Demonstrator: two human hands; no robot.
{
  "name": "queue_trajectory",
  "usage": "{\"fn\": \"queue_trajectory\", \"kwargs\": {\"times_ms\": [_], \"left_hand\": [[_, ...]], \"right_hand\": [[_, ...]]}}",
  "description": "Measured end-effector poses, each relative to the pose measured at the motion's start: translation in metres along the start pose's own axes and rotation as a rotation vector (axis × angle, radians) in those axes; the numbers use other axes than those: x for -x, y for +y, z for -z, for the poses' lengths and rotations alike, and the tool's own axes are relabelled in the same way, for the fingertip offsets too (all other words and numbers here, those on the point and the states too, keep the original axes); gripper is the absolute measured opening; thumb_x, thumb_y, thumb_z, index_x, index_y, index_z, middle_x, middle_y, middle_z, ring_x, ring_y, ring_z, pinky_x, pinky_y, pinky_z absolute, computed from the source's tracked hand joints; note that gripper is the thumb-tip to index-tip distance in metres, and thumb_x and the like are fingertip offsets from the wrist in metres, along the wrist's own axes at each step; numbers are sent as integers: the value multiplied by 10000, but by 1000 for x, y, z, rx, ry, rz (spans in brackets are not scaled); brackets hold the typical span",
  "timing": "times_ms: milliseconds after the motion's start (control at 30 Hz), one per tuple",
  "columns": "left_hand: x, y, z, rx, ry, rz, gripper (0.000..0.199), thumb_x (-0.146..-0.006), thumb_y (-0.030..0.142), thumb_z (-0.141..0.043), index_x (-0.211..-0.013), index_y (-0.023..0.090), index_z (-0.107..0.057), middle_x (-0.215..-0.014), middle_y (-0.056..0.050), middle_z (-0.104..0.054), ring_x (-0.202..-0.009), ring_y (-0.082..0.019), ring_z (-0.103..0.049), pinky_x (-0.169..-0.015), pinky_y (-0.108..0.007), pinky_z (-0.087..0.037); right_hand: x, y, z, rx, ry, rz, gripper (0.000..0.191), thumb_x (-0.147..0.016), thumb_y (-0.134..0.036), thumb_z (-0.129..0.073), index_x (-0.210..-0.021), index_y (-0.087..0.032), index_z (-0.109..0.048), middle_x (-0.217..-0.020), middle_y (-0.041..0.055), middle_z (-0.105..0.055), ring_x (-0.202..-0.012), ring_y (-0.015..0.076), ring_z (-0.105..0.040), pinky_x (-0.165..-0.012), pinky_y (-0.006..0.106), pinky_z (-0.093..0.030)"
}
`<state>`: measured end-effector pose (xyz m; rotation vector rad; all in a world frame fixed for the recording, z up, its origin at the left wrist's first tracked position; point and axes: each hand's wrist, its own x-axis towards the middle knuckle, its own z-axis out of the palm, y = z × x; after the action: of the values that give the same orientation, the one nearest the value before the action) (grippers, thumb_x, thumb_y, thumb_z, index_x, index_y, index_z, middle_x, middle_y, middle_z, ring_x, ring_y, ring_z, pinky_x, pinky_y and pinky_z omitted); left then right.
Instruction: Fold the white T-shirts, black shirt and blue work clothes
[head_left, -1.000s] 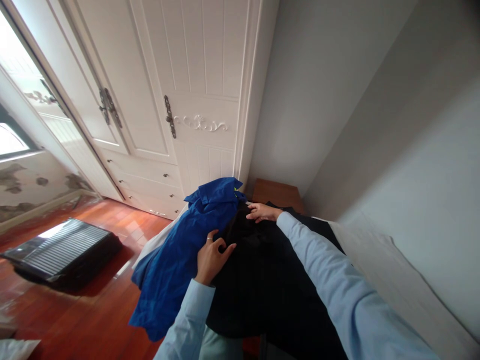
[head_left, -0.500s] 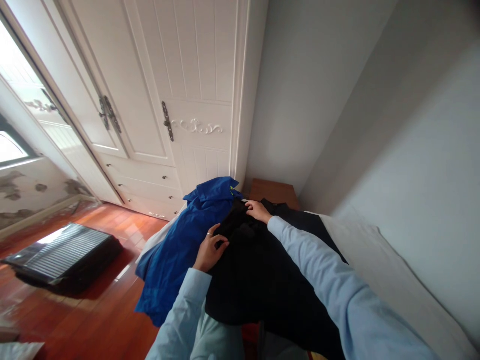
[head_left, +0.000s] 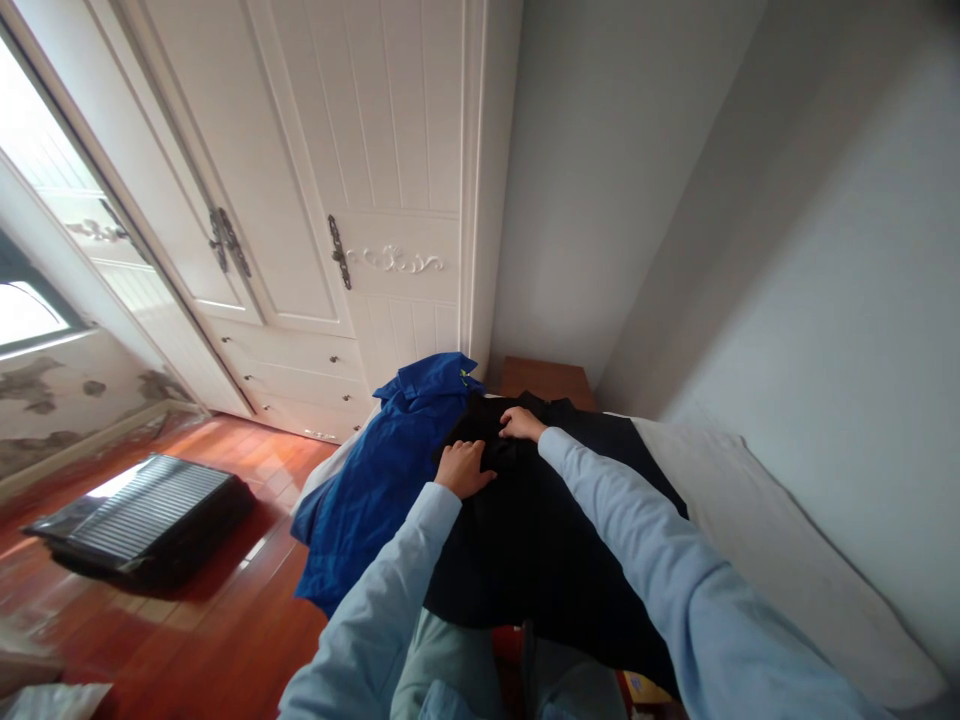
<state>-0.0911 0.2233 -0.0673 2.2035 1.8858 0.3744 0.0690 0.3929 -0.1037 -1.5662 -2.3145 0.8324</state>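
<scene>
A black garment [head_left: 547, 540] lies spread across the bed in front of me, its exact kind hard to make out in the dark cloth. My left hand [head_left: 465, 468] is on its upper left part, fingers curled over the fabric and thumb pointing right. Just beyond and to the right, my right hand [head_left: 523, 424] pinches a fold of the same cloth near its far edge. A blue collared shirt [head_left: 382, 470] lies along the garment's left side, partly overlapped by it. The cloth between the fingers is mostly hidden.
A white sheet [head_left: 757, 520] covers the bed on the right, against the grey wall. Behind stands a white wardrobe [head_left: 405, 150], with a small brown wooden cabinet [head_left: 547, 378] beside it. A dark ribbed case [head_left: 150, 515] lies on the wooden floor at left.
My left hand has moved right and slightly away from me, closer to my right hand, turning palm-down over the cloth. My right hand has shifted only slightly.
</scene>
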Motion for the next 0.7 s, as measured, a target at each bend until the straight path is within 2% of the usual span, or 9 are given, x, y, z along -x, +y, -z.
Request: {"fn": "queue_trajectory", "kwargs": {"times_ms": [67,133,267,367,433,500,567,633,700], "left_hand": [[-11,0,-6,19,-51,19,408,-775,258,-740,-1161,143,-676,-1100,-161,-717,-1090,-338,-648,-928,-432,-493],[-14,-1,-9,51,-39,-3,394,-771,157,-699,-1165,142,-685,-1096,-144,-721,-1056,-298,-664,-900,-371,-502],[1,-2,-10,128,-9,-139,464,-769,66,-631,-1199,221,-710,-1037,-52,-731,-1019,-217,-657,-915,-291,-484],[19,-1,-12,199,-89,-310,406,-744,137,-724,-1139,226,-751,-957,-45,-737,-960,-230,-658,-899,-313,-500],[27,0,-14,283,-130,-419,482,-731,250,-795,-1205,208,-720,-1002,-62,-741,-964,-242,-662,-903,-333,-516],[30,2,-14,319,-70,-453,527,-777,317,-775,-1282,210,-669,-1133,-86,-725,-1045,-248,-656,-962,-356,-508],[28,2,-13,248,41,-409,475,-853,330,-700,-1310,210,-644,-1278,-116,-675,-1199,-274,-609,-1052,-407,-467],[22,0,-14,120,94,-350,471,-897,359,-650,-1339,200,-617,-1412,-142,-596,-1373,-315,-487,-1131,-475,-401],[17,-4,-18,15,92,-325,534,-912,426,-632,-1384,181,-577,-1517,-161,-500,-1490,-337,-325,-1194,-532,-310]], "right_hand": [[0,-2,-1,6,29,23,193,-893,-321,-730,-961,-143,-698,-971,48,-727,-909,181,-690,-899,401,-558],[0,-4,-1,8,78,46,175,-904,-308,-717,-970,-146,-698,-1004,49,-729,-952,186,-688,-929,412,-548],[-2,-6,-1,6,211,67,120,-892,-215,-697,-1000,-163,-705,-1053,63,-742,-1006,193,-687,-954,384,-527],[-3,-7,-2,7,265,79,140,-867,-139,-670,-985,-198,-717,-1041,55,-755,-996,184,-697,-929,309,-519],[-2,-8,-1,13,281,87,169,-867,-122,-641,-991,-207,-718,-1032,55,-758,-979,184,-700,-911,289,-516],[1,-9,-1,22,294,97,200,-891,-134,-597,-1046,-198,-707,-1059,73,-749,-983,194,-695,-913,303,-513],[6,-10,1,34,294,125,244,-922,-166,-560,-1132,-183,-682,-1107,97,-729,-1004,203,-684,-930,324,-509],[13,-9,3,52,263,178,310,-927,-221,-583,-1227,-179,-646,-1186,112,-696,-1070,208,-661,-974,338,-493],[21,-6,4,79,190,234,475,-849,-295,-718,-1302,-198,-615,-1290,115,-645,-1178,226,-615,-1037,349,-462]]}}
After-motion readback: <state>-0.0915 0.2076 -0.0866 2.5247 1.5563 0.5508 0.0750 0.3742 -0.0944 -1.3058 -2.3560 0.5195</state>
